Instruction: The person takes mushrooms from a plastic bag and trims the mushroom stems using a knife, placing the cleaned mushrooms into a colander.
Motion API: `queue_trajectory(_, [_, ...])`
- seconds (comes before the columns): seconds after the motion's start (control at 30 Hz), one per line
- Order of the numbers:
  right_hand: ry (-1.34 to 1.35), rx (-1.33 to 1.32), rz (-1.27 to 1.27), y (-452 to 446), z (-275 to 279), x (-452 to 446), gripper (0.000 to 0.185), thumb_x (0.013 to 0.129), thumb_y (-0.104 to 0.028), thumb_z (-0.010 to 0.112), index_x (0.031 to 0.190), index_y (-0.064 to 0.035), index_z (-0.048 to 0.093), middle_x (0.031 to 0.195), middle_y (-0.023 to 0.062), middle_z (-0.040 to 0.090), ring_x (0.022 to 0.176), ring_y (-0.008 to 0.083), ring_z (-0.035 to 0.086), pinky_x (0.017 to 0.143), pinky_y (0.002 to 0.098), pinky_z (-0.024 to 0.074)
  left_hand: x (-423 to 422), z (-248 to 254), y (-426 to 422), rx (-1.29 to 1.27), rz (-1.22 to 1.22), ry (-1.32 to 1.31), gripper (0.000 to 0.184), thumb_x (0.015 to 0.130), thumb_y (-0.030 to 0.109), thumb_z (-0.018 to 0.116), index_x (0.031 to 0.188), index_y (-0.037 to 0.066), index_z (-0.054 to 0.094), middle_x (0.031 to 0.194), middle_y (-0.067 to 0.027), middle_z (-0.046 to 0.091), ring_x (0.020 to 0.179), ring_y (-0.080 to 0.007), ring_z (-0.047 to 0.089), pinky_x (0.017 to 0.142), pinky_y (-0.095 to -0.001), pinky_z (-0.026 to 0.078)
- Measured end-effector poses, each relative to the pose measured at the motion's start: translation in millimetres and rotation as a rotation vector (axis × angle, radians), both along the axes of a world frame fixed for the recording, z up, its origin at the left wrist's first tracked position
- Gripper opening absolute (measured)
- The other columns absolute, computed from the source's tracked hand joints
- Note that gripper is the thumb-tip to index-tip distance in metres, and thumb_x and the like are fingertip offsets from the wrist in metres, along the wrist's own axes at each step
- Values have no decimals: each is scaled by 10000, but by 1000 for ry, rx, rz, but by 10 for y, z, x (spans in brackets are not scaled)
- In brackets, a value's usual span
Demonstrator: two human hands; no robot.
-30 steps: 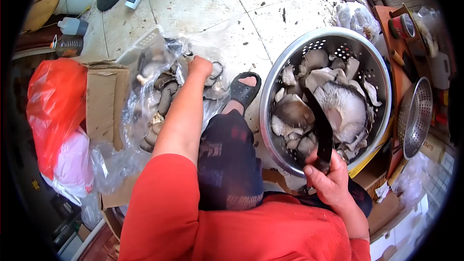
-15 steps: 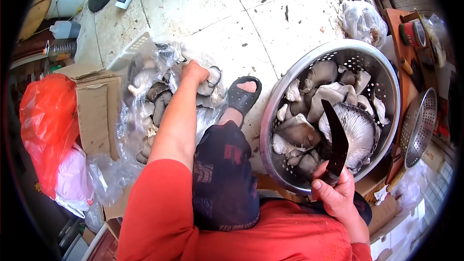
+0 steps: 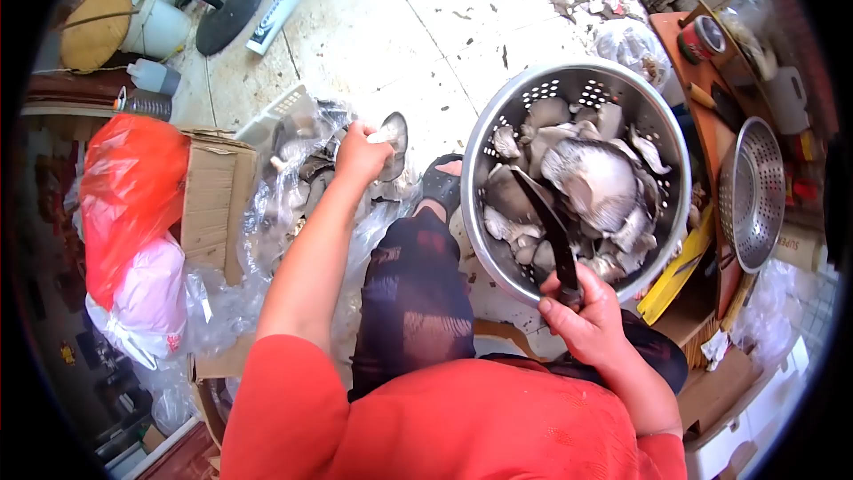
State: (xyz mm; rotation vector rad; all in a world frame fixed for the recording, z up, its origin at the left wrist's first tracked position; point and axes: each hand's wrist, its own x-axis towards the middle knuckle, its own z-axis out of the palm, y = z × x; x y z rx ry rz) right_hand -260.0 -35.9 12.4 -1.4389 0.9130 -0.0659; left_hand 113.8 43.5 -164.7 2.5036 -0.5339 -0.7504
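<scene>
Over the clear plastic bag (image 3: 267, 213) on my left, my left hand (image 3: 360, 158) is closed on a grey oyster mushroom (image 3: 396, 148), gripping it by its pale stem. More oyster mushrooms lie inside that bag, partly hidden by plastic and my forearm. My right hand (image 3: 588, 316) grips the handle of a dark-bladed knife (image 3: 551, 229), its blade pointing up and left over the large metal colander (image 3: 474, 231). Oyster mushrooms fill much of the colander, and a big one (image 3: 591, 182) shows its pale gills on top.
A cardboard box (image 3: 209, 204) and a red plastic bag (image 3: 133, 196) stand at the left. To the right are a wooden board (image 3: 680, 80) and a smaller colander (image 3: 755, 196). A white tube (image 3: 277, 18) lies on the tiled floor. My sandalled foot (image 3: 442, 182) is between bag and colander.
My left hand has lifted a mushroom at the bag's edge, its cap now upright. My right hand with the knife shifts left and up in view. The whole view has also moved.
</scene>
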Motion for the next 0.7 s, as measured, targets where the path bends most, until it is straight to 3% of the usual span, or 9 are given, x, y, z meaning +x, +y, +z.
queue_trajectory(0.03, [-3,-6,1,39,44,-23,177,822,-112,692,937,-51,572,644,-19,499,590,66,443,549,238,382,-56,112,33,-188,52,86,412,626,138,722,969,4,537,890,-138,636,808,-269,632,710,-375,507])
queue_trajectory(0.07, [-31,-78,35,64,90,-51,191,826,-119,694,955,-54,569,623,-25,490,581,57,430,541,234,377,-184,408,38,-317,67,153,383,648,83,728,963,24,518,865,-76,605,746,-175,599,636,-314,505])
queue_trajectory(0.1, [-54,-124,50,96,107,-106,195,826,-128,694,958,-56,570,625,-17,492,581,62,430,542,243,383,-316,708,42,-334,46,136,383,648,83,728,963,24,518,865,-76,605,746,-175,599,636,-314,505])
queue_trajectory(0.17, [-88,-126,24,169,133,-203,199,826,-142,692,959,-57,571,622,-8,489,577,69,434,542,249,388,-593,1259,47,-630,89,423,343,725,43,691,1009,53,498,860,-72,631,678,-143,631,560,-254,506])
queue_trajectory(0.33, [-202,-308,-24,286,292,-451,215,833,-187,684,963,-54,577,685,50,567,615,129,535,596,291,448,-1333,2086,-63,-830,-102,552,327,764,3,676,1046,30,512,983,-77,613,778,-172,644,669,-288,565])
queue_trajectory(0.47, [-231,-450,-130,276,303,-676,205,837,-186,683,949,-50,578,721,69,603,622,139,565,604,291,462,-1915,2218,-298,-871,-270,585,354,752,-38,678,1083,9,564,970,-68,604,769,-164,639,676,-282,565])
queue_trajectory(0.57, [-265,-411,-237,197,251,-775,209,845,-190,675,949,-39,575,683,77,599,615,171,590,592,305,467,-2207,2182,-480,-829,-355,607,329,771,-23,680,1075,13,560,975,-65,608,774,-150,639,678,-277,566])
queue_trajectory(0.6, [-151,-317,-237,178,315,-869,226,854,-205,665,963,-27,578,706,96,614,651,195,612,613,320,476,-2263,2120,-517,-823,-367,618,329,771,-23,680,1075,13,560,975,-65,608,774,-150,639,678,-277,566])
queue_trajectory(0.7, [-119,-389,-258,112,251,-932,242,860,-217,656,978,-19,582,741,116,630,665,206,616,627,329,480,-2333,1989,-599,-862,-390,685,317,775,-13,683,1065,17,560,992,-57,609,787,-144,639,682,-276,566])
